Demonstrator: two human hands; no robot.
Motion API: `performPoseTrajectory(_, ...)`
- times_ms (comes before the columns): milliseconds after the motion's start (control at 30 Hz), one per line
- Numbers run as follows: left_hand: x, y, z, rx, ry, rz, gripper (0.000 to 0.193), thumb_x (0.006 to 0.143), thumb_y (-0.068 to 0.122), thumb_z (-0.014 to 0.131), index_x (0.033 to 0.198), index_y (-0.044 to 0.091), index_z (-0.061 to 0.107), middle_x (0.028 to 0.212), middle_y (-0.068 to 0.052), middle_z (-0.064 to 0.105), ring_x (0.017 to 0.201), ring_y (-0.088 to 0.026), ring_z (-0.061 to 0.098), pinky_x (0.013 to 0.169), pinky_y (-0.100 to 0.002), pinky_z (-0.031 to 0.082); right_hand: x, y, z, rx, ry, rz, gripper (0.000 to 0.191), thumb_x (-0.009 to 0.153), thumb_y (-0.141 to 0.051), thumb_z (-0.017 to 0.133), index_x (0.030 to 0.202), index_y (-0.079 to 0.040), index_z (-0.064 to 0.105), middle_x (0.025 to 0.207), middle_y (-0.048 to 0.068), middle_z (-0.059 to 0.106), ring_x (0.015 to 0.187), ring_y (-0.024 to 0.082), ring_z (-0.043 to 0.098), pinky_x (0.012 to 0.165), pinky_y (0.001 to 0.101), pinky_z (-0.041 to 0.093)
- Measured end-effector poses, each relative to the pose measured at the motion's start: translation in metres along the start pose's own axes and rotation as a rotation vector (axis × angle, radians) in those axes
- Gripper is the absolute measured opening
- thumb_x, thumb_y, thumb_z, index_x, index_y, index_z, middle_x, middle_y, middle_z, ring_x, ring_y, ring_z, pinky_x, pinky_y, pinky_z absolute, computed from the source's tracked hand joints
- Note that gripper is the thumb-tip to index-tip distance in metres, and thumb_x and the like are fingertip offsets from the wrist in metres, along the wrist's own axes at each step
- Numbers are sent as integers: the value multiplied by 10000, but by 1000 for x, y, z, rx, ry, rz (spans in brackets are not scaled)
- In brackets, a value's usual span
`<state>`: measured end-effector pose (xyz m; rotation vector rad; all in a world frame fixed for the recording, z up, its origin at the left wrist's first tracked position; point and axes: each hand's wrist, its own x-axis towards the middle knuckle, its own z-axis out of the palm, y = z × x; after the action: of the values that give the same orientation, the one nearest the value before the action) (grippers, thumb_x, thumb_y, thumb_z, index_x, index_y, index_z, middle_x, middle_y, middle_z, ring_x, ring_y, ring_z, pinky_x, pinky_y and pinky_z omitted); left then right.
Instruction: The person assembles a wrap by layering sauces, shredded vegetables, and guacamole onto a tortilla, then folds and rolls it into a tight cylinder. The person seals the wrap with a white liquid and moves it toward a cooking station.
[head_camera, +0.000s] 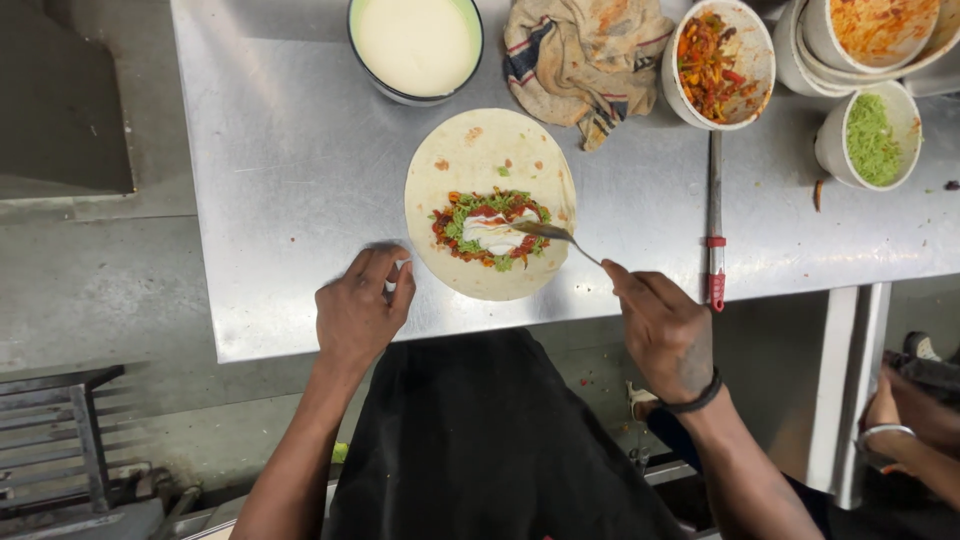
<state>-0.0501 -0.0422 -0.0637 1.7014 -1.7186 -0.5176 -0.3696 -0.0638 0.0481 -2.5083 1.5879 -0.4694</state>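
A flour tortilla (484, 150) lies flat on the steel counter (290, 170). Across its near half runs a strip of filling (490, 230): shredded lettuce, red and orange vegetables and white sauce. My right hand (660, 325) holds a metal spoon (550, 234) whose bowl rests on the white sauce. My left hand (362, 305) rests on the counter just left of the tortilla's near edge, fingers curled, with a small white thing under the fingertips.
At the back stand a bowl of white sauce (416, 45), a crumpled cloth (585, 55), a tub of mixed vegetables (718, 62), a tub of shredded lettuce (872, 135) and stacked tubs (870, 35). A red-handled tool (715, 225) lies right of the tortilla. Another person's hand (895, 420) is at lower right.
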Motion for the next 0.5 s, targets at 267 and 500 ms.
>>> performPoseTrajectory(267,1,1,0,-16,-6,5,129,935,108,708,1061,89,689,950,-37,758,597,-145,710,478,-288,535,-18,12,7,281,-22,326,285,977,10,649,1239,-60,736,908,113,775,625,115,669,479,234,481)
performPoseTrajectory(500,-1,0,1,3,-16,-10,105,957,132,710,1056,101,693,927,-29,756,603,-144,708,477,-296,525,-25,13,-16,196,147,269,215,1030,3,650,1222,-38,737,922,112,772,615,94,637,453,243,450)
